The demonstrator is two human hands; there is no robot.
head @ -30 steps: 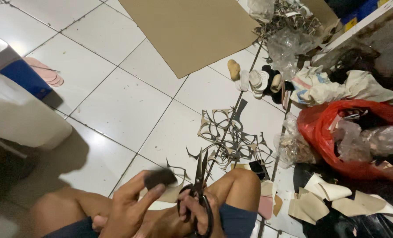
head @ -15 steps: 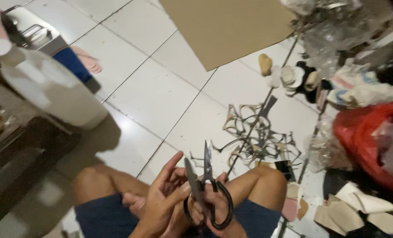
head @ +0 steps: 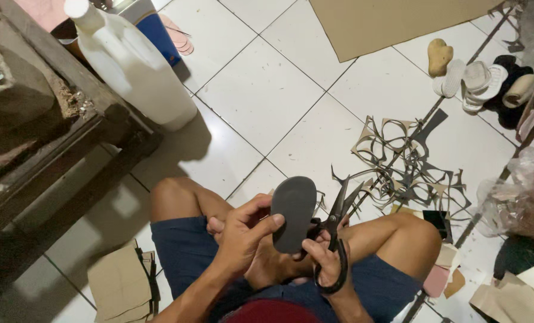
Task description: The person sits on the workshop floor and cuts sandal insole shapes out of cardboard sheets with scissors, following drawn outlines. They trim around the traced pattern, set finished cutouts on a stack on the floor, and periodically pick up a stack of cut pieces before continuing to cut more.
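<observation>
A capped white plastic jug [head: 136,69] stands far left on the tiled floor [head: 261,96], contents unseen. The left hand [head: 243,236] grips a dark sole-shaped cutout [head: 293,212] over the lap; the right hand [head: 325,263] clasps black scissors [head: 337,230], blades parted.

One camera only — worn on the head, looking steeply down and close over the seated person's lap and knees; the white tiled floor [head: 261,96] stretches ahead to the frame's upper edge.
</observation>
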